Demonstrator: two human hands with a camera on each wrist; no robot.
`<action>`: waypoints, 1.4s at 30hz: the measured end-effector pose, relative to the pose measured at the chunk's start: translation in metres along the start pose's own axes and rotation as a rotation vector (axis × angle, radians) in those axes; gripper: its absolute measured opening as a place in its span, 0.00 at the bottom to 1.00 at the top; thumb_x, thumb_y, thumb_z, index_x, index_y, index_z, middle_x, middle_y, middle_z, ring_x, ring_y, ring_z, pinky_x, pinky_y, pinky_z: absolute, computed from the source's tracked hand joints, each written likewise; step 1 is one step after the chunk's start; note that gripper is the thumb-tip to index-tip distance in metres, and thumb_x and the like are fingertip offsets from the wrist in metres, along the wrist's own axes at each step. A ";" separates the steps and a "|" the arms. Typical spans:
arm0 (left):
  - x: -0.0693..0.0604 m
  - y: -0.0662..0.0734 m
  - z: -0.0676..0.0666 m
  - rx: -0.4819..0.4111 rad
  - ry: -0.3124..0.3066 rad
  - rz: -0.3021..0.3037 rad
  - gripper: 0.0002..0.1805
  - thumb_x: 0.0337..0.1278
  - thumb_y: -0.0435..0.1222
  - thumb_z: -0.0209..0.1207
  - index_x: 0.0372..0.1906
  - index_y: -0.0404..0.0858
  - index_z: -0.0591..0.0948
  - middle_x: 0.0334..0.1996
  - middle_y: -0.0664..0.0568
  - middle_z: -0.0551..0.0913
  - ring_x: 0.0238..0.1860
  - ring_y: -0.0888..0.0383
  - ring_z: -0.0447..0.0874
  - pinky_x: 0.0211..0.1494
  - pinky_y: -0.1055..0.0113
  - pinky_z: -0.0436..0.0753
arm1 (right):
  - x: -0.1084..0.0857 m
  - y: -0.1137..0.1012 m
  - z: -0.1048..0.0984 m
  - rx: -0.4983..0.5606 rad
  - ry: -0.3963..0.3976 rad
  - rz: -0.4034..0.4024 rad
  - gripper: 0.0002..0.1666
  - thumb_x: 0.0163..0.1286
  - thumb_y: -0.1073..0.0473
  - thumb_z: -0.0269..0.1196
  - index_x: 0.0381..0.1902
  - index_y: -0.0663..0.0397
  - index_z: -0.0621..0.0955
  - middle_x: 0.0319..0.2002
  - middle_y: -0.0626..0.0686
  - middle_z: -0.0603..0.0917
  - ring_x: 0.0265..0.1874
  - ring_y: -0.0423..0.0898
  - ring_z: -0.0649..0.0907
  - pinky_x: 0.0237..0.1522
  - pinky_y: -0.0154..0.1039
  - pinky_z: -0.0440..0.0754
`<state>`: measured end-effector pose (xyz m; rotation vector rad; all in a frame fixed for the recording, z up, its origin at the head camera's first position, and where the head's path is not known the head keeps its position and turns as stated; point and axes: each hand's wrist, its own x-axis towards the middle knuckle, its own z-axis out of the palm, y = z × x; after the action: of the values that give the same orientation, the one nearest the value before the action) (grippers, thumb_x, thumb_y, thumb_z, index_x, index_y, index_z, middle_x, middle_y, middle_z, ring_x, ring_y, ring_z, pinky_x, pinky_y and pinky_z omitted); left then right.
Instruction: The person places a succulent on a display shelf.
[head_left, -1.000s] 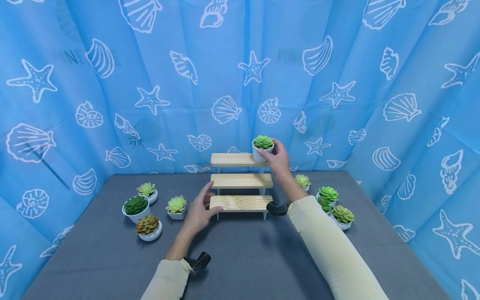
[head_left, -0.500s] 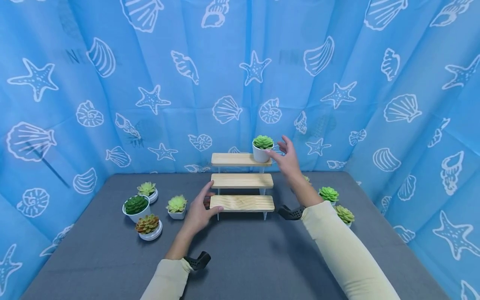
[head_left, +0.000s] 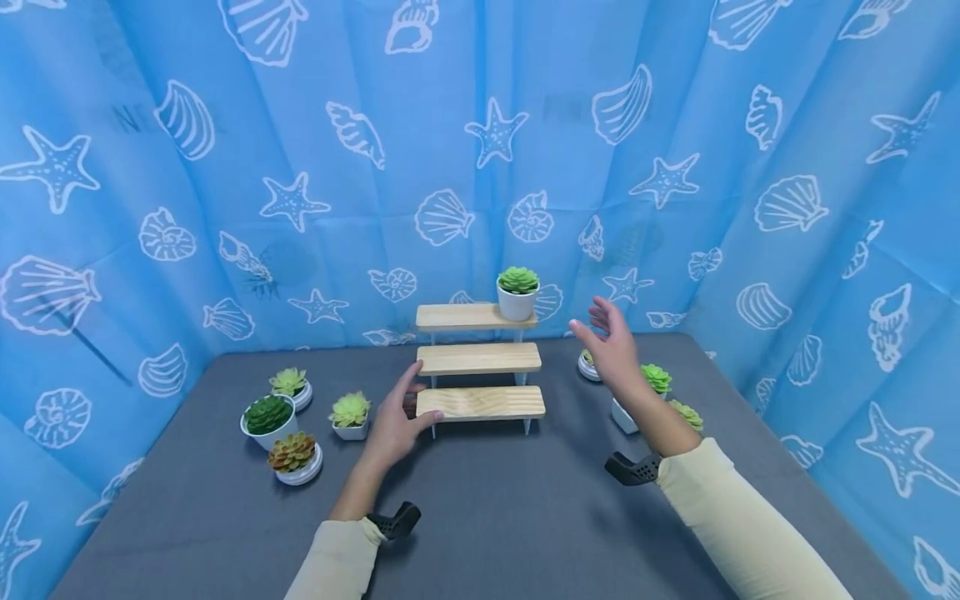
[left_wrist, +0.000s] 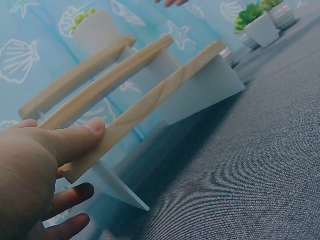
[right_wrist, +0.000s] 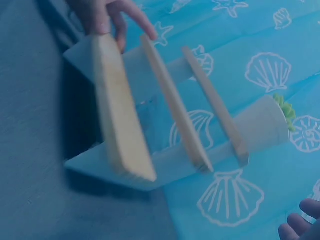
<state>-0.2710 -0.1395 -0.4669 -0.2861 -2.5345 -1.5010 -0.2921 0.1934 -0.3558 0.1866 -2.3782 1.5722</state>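
A blue curtain (head_left: 345, 192) printed with white shells and starfish hangs behind everything, its folds running down to the back of a grey cloth-covered counter (head_left: 487, 517). On the counter, near its middle, sits the stepped stand (head_left: 480, 358), three pale wooden boards on translucent supports. Two cream sleeves (head_left: 750, 525) reach in from below. The left hand (head_left: 390, 429) grips the stand at its left end, thumb on the lowest board and index finger reaching to the middle one. The right hand (head_left: 615, 346) is held up to the right of the stand, its fingers released and apart from any pot. The bright green succulent (head_left: 517, 296) stands upright in its white pot at the right end of the top board. On the left of the counter, a dark green plant (head_left: 268, 421), a reddish-orange plant (head_left: 295, 457) and a pale green plant (head_left: 291, 387) cluster closely; a yellow-green one (head_left: 350, 414) stands between them and the stand. More potted plants (head_left: 655, 379) stand on the right, partly hidden by the right forearm. Each wrist carries a small black device (head_left: 397, 522).
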 end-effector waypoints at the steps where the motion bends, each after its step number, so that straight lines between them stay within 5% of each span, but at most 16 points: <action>1: 0.000 -0.001 0.000 0.001 0.001 -0.002 0.49 0.50 0.39 0.72 0.75 0.56 0.59 0.56 0.45 0.77 0.51 0.46 0.79 0.53 0.50 0.78 | -0.004 0.002 -0.002 -0.011 0.000 -0.007 0.44 0.73 0.45 0.58 0.76 0.56 0.53 0.71 0.64 0.60 0.70 0.60 0.60 0.67 0.55 0.60; 8: 0.001 -0.001 0.000 0.016 0.012 0.005 0.49 0.49 0.40 0.72 0.75 0.56 0.59 0.56 0.44 0.77 0.51 0.46 0.79 0.52 0.50 0.78 | -0.032 0.020 -0.018 -0.119 0.026 -0.097 0.41 0.72 0.53 0.61 0.74 0.62 0.56 0.69 0.67 0.63 0.68 0.63 0.63 0.65 0.58 0.61; 18: 0.002 0.000 0.002 0.017 0.000 0.010 0.50 0.49 0.40 0.72 0.76 0.56 0.58 0.57 0.45 0.77 0.51 0.46 0.80 0.52 0.50 0.78 | -0.064 0.056 -0.038 -0.466 0.078 -0.310 0.44 0.62 0.54 0.70 0.70 0.62 0.64 0.66 0.67 0.66 0.64 0.68 0.63 0.59 0.68 0.60; 27: 0.000 -0.002 -0.001 0.015 -0.005 0.005 0.49 0.50 0.40 0.72 0.75 0.57 0.58 0.58 0.44 0.77 0.53 0.45 0.79 0.53 0.49 0.78 | -0.081 0.084 -0.061 -0.537 0.161 -0.454 0.47 0.50 0.60 0.75 0.66 0.65 0.68 0.62 0.70 0.70 0.60 0.69 0.66 0.59 0.67 0.59; 34: 0.000 -0.001 -0.001 0.017 -0.010 0.005 0.49 0.50 0.40 0.72 0.75 0.57 0.58 0.58 0.44 0.77 0.53 0.45 0.79 0.53 0.49 0.77 | -0.090 0.099 -0.079 -0.579 0.196 -0.413 0.49 0.46 0.62 0.77 0.65 0.68 0.68 0.60 0.71 0.70 0.59 0.71 0.66 0.59 0.67 0.58; 42: -0.001 -0.003 0.000 0.000 -0.013 0.009 0.49 0.51 0.40 0.71 0.76 0.58 0.57 0.59 0.42 0.76 0.54 0.43 0.78 0.54 0.47 0.77 | -0.099 0.107 -0.091 -0.564 0.140 -0.165 0.52 0.53 0.58 0.76 0.69 0.69 0.61 0.63 0.74 0.65 0.61 0.75 0.62 0.58 0.69 0.58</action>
<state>-0.2712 -0.1410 -0.4700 -0.3078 -2.5403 -1.5004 -0.2112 0.3146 -0.4469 0.1409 -2.5071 0.7717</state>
